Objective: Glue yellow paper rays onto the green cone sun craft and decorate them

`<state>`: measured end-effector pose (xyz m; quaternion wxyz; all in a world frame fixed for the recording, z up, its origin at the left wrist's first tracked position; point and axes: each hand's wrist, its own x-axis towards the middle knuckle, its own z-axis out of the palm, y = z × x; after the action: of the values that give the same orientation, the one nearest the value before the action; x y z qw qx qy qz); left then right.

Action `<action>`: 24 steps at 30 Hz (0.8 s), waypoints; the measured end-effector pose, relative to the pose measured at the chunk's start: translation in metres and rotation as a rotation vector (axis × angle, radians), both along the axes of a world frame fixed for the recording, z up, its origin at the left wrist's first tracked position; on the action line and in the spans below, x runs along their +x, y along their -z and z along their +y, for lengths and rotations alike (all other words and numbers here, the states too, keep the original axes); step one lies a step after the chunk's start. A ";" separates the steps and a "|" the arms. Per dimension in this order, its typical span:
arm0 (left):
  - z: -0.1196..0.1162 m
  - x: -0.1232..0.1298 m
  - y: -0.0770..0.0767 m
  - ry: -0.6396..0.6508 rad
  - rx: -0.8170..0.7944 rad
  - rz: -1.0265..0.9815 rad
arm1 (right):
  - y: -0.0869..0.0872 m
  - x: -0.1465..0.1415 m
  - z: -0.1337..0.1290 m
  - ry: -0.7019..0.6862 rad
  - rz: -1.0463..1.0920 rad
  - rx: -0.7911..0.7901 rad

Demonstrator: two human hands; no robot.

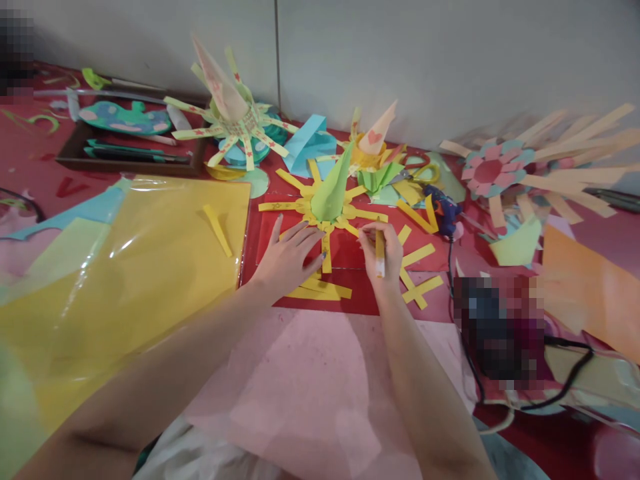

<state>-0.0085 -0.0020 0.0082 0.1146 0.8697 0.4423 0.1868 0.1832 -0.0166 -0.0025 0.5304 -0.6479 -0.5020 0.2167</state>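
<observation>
A paper craft with a green paper cone [331, 190] stands in front of me, with yellow paper strips [327, 248] spreading out around its base. Dark marks show on some of the strips. My left hand [295, 250] lies flat over the strips at the lower left, fingers spread. In my right hand [385, 253] is a pen [381, 252] with a yellowish barrel, gripped between thumb and fingers beside a strip at the lower right. The craft rests on a red sheet [345, 257]. Loose yellow strips [417, 257] lie right of my right hand, and others are below my left.
Decorated paper crafts [235, 117] stand along the wall. At the back left is a brown tray [130, 160] with tools. A blue glue gun [443, 208], its cord trailing, lies right, near scissors [425, 170]. Yellow sheets [185, 220] in clear plastic cover the left side.
</observation>
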 end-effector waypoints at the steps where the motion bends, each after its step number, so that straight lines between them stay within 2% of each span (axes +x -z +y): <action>1: 0.000 0.000 0.000 0.002 0.012 -0.008 | -0.001 0.000 0.000 0.001 0.015 0.007; 9: 0.001 -0.002 0.003 -0.004 0.072 0.032 | -0.003 -0.006 -0.001 0.028 0.100 0.092; 24: 0.004 -0.001 0.002 -0.085 -0.002 0.046 | -0.010 -0.020 -0.011 -0.227 -0.136 -0.013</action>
<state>-0.0091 0.0019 0.0062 0.0972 0.8542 0.4814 0.1710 0.1637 -0.0276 0.0077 0.4629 -0.6038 -0.6053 0.2341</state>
